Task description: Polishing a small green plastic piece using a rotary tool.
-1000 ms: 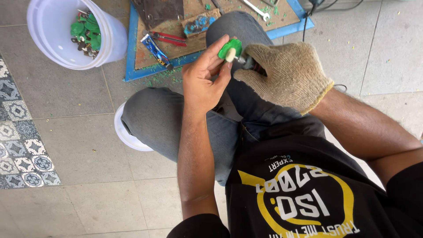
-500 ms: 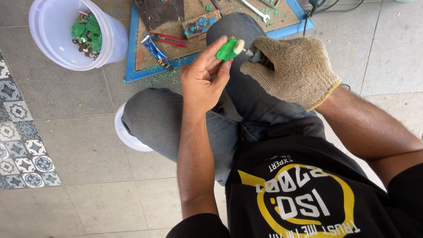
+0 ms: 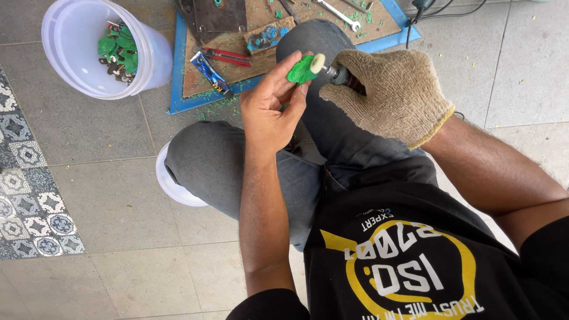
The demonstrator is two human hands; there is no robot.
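Nearest to where I stand, the person sits low with a grey-trousered knee [image 3: 207, 166] raised over a white bowl-like thing [image 3: 172, 186] on the tiled floor [image 3: 106, 266]. Just above that knee the bare left hand [image 3: 269, 109] is closed around a small green piece [image 3: 301, 69], pinched between thumb and fingertips, and held up over the lap. The gloved right hand [image 3: 394, 95] is wrapped tight around a small rotary tool [image 3: 339, 74], whose pale round wheel [image 3: 318, 63] sits touching the green piece's right end. My worry is that bare fingers are just beside the wheel: if the piece is gripped lightly, I judge the wheel could snatch it, twist it out of the pinch, or ride onto a fingertip. Chips could also fly toward the face, and there is no support under the piece. Farther off, a blue-edged board [image 3: 178, 104] carries red-handled pliers [image 3: 228, 56] and green shavings, so a dropped piece might get lost there. At far left a white bucket [image 3: 71, 47] holds more green pieces [image 3: 118, 47].
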